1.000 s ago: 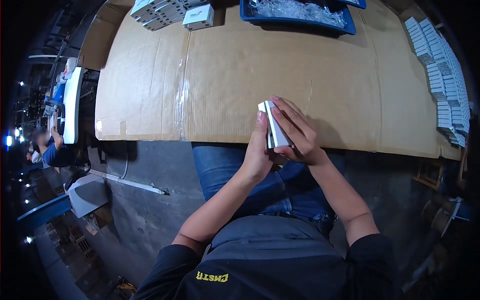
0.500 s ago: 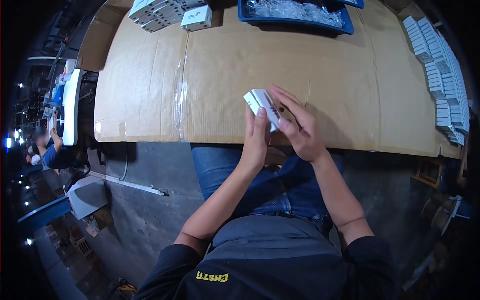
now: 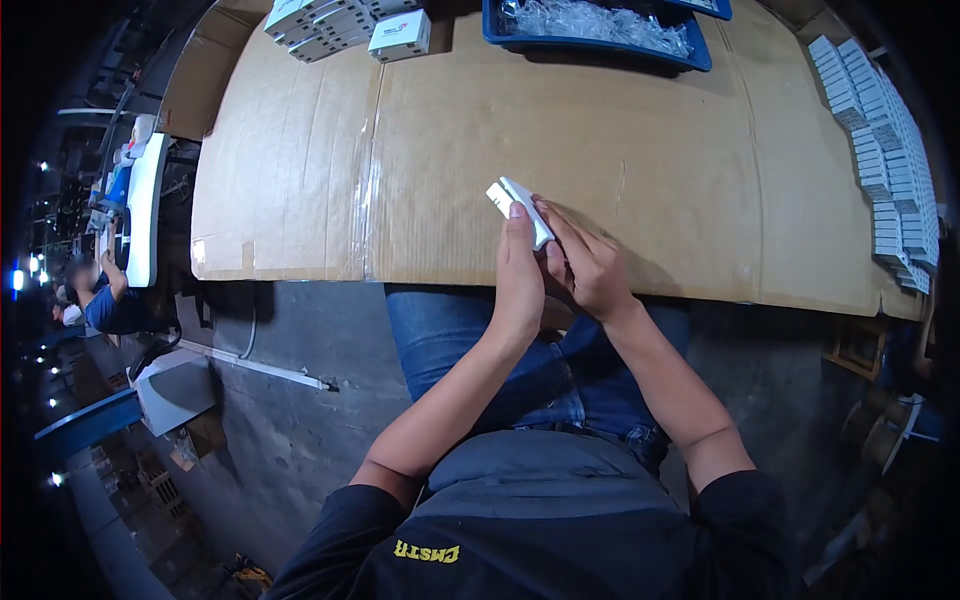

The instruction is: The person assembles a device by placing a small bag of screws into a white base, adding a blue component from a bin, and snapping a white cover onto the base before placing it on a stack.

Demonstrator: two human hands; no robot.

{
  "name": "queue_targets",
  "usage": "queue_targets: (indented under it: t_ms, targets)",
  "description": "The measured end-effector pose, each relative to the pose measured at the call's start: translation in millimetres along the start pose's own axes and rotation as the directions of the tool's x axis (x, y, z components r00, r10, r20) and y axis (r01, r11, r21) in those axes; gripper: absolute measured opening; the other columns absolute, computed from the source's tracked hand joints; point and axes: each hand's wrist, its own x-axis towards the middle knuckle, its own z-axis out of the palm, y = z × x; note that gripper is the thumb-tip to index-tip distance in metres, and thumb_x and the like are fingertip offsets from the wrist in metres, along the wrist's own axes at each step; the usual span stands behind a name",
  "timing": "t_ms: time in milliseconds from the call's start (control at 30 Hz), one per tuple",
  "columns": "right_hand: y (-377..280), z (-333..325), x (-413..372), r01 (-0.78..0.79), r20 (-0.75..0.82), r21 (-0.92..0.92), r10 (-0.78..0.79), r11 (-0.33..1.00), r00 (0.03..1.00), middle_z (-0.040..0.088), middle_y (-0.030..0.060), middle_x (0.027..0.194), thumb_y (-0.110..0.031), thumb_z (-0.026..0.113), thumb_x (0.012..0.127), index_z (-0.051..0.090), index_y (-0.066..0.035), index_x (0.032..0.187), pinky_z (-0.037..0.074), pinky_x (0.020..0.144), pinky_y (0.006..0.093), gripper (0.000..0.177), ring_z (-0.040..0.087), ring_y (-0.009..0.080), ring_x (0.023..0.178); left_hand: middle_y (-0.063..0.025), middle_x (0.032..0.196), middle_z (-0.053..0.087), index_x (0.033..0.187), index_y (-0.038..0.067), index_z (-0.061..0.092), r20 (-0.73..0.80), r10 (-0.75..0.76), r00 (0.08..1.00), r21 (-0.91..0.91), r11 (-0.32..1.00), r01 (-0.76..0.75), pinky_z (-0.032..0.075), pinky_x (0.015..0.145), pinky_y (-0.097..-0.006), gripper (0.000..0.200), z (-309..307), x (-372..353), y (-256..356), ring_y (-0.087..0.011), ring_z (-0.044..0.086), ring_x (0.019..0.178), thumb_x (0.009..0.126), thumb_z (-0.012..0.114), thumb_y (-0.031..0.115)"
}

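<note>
A small white box point(image 3: 518, 215) is held tilted above the cardboard-covered table point(image 3: 480, 130), close to its front edge. A raised white panel, perhaps its lid, stands along the upper right side. My left hand point(image 3: 521, 275) is closed round the box, thumb on the near face and its fingers hidden behind. On the right side of the box, my right hand point(image 3: 592, 275) is closed with its fingers bent against the panel. Part of the box is covered by my hands.
White boxes point(image 3: 325, 25) are stacked at the back left, with a single box point(image 3: 400, 38) beside them. A blue tray point(image 3: 600, 48) at the back holds clear plastic pieces. Stacked boxes point(image 3: 885, 160) line the right edge. Far left, a person point(image 3: 105, 295) is at a white table point(image 3: 147, 215).
My right hand has gone from stretched fingers to bent ones against the box. The panel has turned, so its dark printed markings no longer show.
</note>
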Motion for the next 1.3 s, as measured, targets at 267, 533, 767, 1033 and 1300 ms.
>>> queue_targets:
  t_ms: [267,533,767,1033,1300]
  targets:
    - [-3.1,2.7,-2.7,0.016,-0.058,-0.019,-0.017,1.0,0.998,0.073,0.0185,0.123,-0.006,0.06,0.093,0.064,0.005,0.134,0.062,0.08,0.0361,0.042,0.076,0.0294,0.099,0.0045,0.075,0.051,0.107,0.011,0.057,-0.037,0.047,0.998,0.079,0.996,-0.044,0.037,0.051,-0.0228,0.056,2.3,-4.6,-2.0,-0.0054,0.047,0.06,0.109,0.037,0.063]
    - [-8.2,7.1,-3.6,-0.017,-0.022,0.079,0.018,0.997,1.0,0.071,0.0207,0.128,-0.01,0.059,0.098,0.063,0.005,0.135,0.06,0.091,0.0381,0.041,0.073,0.0338,0.11,-0.0005,0.09,0.06,0.123,0.008,0.057,-0.001,-0.021,1.0,-0.013,1.0,0.021,0.047,0.061,-0.0241,0.061,-13.1,-6.2,-5.3,-0.0082,0.058,0.074,0.107,0.041,0.065]
    - [-14.2,-3.2,3.9,-0.433,0.191,0.652,0.417,0.623,0.888,0.066,0.0155,0.141,-0.018,0.048,0.11,0.061,0.002,0.14,0.047,0.109,0.0333,0.039,0.063,0.0236,0.128,-0.0062,0.113,0.059,0.137,0.01,0.048,0.002,0.082,0.997,-0.06,0.995,-0.081,0.056,0.077,-0.0293,0.051,-18.2,7.0,8.4,-0.0133,0.064,0.097,0.108,0.048,0.052]
    - [1.7,-12.6,4.4,-0.538,0.164,0.569,0.556,0.622,0.815,0.07,0.0105,0.119,-0.021,0.055,0.109,0.067,0.003,0.125,0.049,0.096,0.0274,0.032,0.065,0.0147,0.108,-0.0105,0.136,0.053,0.157,0.009,0.029,0.099,0.205,0.974,0.031,0.977,-0.209,0.051,0.1,-0.0367,0.07,-15.9,3.1,18.1,-0.0202,0.059,0.119,0.099,0.064,0.028]
    - [-25.3,-38.8,25.6,-0.643,0.362,0.674,0.596,0.363,0.717,0.068,0.0091,0.113,-0.03,0.076,0.098,0.059,0.001,0.126,0.054,0.091,0.0312,0.045,0.065,0.0142,0.103,-0.017,0.167,0.028,0.165,0.008,0.016,0.467,0.415,0.781,0.201,0.81,-0.551,0.021,0.128,-0.0502,0.103,-26.3,4.3,15.4,-0.0341,0.027,0.156,0.082,0.074,0.02]
